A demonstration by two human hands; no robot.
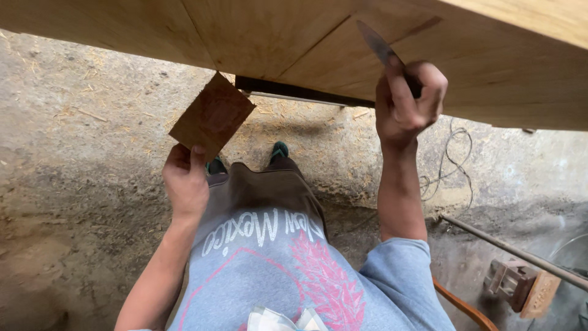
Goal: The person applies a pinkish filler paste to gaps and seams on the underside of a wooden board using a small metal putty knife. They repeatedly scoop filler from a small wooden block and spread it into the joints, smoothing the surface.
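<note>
My left hand (185, 182) pinches a square brown sheet of sandpaper (212, 115) by its lower corner, held up just below the edge of a pale wooden panel (257, 30). My right hand (409, 101) is closed around a thin metal blade (376, 41), index finger along it, with the blade's tip lying on the panel's surface near a seam. The panel spans the whole top of the view.
A dark metal bar (294, 91) runs under the panel's edge. Below is a dirt floor (79, 153) strewn with wood shavings, my feet (279, 150) on it. A black cable (456, 162), a metal rod (514, 251) and a wooden block tool (520, 287) lie at right.
</note>
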